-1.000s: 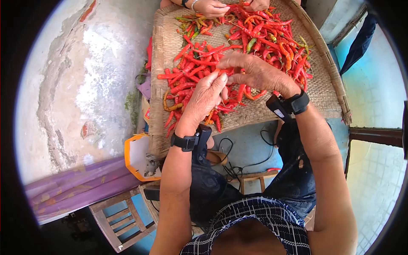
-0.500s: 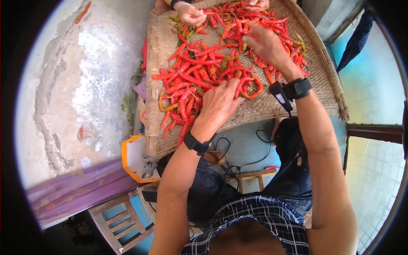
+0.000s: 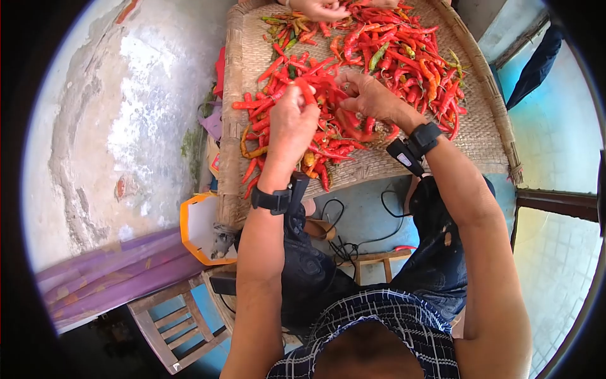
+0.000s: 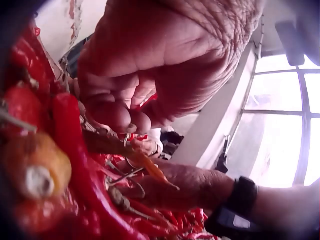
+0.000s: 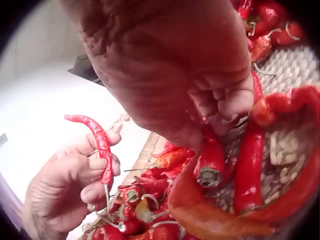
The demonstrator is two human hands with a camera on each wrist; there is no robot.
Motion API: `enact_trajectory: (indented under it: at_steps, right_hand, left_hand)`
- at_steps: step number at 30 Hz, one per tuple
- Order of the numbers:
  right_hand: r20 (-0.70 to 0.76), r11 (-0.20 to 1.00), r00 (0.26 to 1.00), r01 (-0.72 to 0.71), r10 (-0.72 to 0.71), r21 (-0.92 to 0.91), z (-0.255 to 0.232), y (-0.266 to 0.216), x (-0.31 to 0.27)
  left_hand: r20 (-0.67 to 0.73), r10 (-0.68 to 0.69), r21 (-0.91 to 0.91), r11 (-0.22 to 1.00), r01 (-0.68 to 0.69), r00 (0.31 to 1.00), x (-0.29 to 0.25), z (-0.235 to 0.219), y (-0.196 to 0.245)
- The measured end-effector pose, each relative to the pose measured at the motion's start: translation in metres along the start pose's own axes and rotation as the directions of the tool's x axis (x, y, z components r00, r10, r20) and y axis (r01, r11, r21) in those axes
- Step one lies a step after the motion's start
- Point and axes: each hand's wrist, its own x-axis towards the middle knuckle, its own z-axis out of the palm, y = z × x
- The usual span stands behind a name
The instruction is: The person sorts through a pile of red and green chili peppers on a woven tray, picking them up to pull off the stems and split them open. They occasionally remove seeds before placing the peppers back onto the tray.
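Note:
In the head view my left hand [image 3: 291, 126] pinches a slender red pepper [image 3: 305, 90] above the pile [image 3: 278, 104]. The right wrist view shows this pepper [image 5: 102, 150] raised, stem down, in the left fingers [image 5: 60, 185]. My right hand [image 3: 369, 98] is low over the pile's middle, fingers curled onto red peppers; a long curved pepper [image 5: 215, 220] hangs by its fingertips. Which pepper those fingertips grip is partly hidden. In the left wrist view the left palm [image 4: 160, 55] is close, with a stem end [image 4: 131, 128] between its fingertips.
Another person's hand [image 3: 319, 9] is at the tray's far side, over more peppers. The woven tray [image 3: 486, 82] has a raised rim. A wall [image 3: 139, 114] stands left; an orange-edged box [image 3: 205, 230] and a wooden chair [image 3: 167, 328] are below left.
My left hand has lifted off the pile with a red pepper. My right hand has come back from the far heap toward the middle, and the curved pepper there has shifted.

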Motion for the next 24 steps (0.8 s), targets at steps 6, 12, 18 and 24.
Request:
enact_trajectory:
  at_steps: [6,12,18,24]
  right_hand:
    - [0.120,0.980,0.993,-0.015,-0.009,0.198,-0.001,-0.035,-0.005]
    - [0.232,0.969,0.967,-0.150,0.102,0.196,-0.025,-0.045,-0.015]
    - [-0.234,0.943,0.968,-0.008,0.091,0.332,-0.060,-0.029,-0.006]
    - [-0.141,0.996,0.989,0.023,-0.034,-0.083,-0.067,-0.022,-0.009]
  left_hand:
    - [0.144,-0.261,-0.159,0.946,0.282,0.955,-0.007,-0.023,0.027]
    - [0.165,-0.198,-0.132,0.967,0.220,0.966,-0.013,-0.020,0.032]
    - [0.142,-0.212,-0.199,0.951,0.238,0.967,-0.013,-0.020,0.036]
    - [0.166,-0.217,-0.126,0.963,0.239,0.962,-0.013,-0.021,0.037]
